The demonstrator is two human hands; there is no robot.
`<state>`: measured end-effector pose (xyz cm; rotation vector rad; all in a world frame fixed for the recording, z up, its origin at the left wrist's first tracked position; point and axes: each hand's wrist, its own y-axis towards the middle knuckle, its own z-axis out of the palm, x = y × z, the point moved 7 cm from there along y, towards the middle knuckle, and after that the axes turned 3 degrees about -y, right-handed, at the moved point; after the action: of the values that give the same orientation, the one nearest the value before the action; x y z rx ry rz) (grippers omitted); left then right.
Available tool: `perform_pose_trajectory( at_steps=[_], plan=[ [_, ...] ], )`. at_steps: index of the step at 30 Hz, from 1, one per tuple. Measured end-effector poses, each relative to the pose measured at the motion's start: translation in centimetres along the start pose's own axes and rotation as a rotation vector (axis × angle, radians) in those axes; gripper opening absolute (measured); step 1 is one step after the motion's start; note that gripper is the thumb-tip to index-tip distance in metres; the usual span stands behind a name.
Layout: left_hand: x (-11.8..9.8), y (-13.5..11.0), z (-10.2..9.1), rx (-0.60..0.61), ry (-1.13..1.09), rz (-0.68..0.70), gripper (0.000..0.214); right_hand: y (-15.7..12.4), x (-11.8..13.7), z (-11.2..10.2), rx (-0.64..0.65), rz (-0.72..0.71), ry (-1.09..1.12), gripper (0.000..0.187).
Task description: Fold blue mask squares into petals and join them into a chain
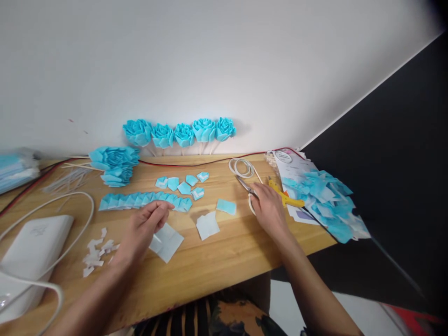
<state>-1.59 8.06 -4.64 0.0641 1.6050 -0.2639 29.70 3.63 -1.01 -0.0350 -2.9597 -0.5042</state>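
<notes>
My left hand (pixel 150 218) is closed in a pinch above the table, beside a row of overlapping blue folded petals (pixel 135 200). Whatever its fingertips may hold is too small to make out. Below it lies a pale square sheet (pixel 168 242) with a clear strip on it. On the right, my right hand (pixel 269 205) has its fingers around the handles of the scissors (pixel 245 185), whose blades point away to the left. Between the hands are a pale cut piece (pixel 207 226) and a small blue rectangle (pixel 226 206). Several loose folded petals (pixel 184 188) lie farther back.
Several blue flowers (pixel 184 134) on sticks lean against the wall, with more flowers (pixel 115 161) lying at left. A yellow glue gun (pixel 287 198), a coiled white cord (pixel 241 168) and a heap of blue pieces (pixel 325 196) are at right. White power bank (pixel 38 252) and paper scraps (pixel 95 254) sit at left.
</notes>
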Motion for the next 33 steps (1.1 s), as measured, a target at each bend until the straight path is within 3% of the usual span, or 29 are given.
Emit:
perform_pose_trajectory(
  at_steps=[4, 7, 10, 14, 18, 21, 24, 28, 30, 33],
  plan=[
    [0.0, 0.0, 0.1, -0.004, 0.015, 0.012, 0.032, 0.7, 4.0, 0.7, 0.213, -0.169, 0.157, 0.027],
    [-0.1, 0.0, 0.2, -0.001, 0.016, 0.015, 0.031, 1.2, 5.6, 1.6, 0.314, -0.188, 0.162, 0.03],
    [-0.2, -0.1, 0.1, -0.007, -0.002, 0.001, 0.03, 1.9, 5.8, 2.2, 0.325, -0.162, 0.08, 0.031],
    [-0.5, 0.0, -0.1, -0.01, -0.028, -0.001, 0.029, 2.3, 5.7, 2.9, 0.348, -0.132, 0.016, 0.015],
    [-0.6, 0.0, 0.0, 0.006, -0.019, 0.009, 0.03, 2.3, 6.6, 2.8, 0.404, -0.17, 0.189, 0.013],
    [-0.7, -0.1, 0.0, -0.002, -0.014, 0.001, 0.031, 2.9, 7.3, 1.4, 0.364, -0.187, 0.343, 0.022],
    [-1.0, -0.2, 0.2, 0.003, -0.023, 0.016, 0.033, 2.9, 9.2, 0.7, 0.418, -0.337, 0.424, 0.027],
    [-1.0, -0.3, 0.2, 0.012, -0.021, 0.02, 0.036, 1.9, 12.3, 2.1, 0.525, -0.521, 0.427, 0.024],
    [-1.0, -0.3, 0.3, 0.024, -0.017, 0.017, 0.036, 1.7, 13.4, 2.6, 0.505, -0.539, 0.42, 0.015],
    [-0.8, -0.2, 1.0, 0.091, -0.021, 0.03, 0.031, 2.2, 14.5, 2.6, 0.485, -0.485, 0.465, 0.016]
  ],
)
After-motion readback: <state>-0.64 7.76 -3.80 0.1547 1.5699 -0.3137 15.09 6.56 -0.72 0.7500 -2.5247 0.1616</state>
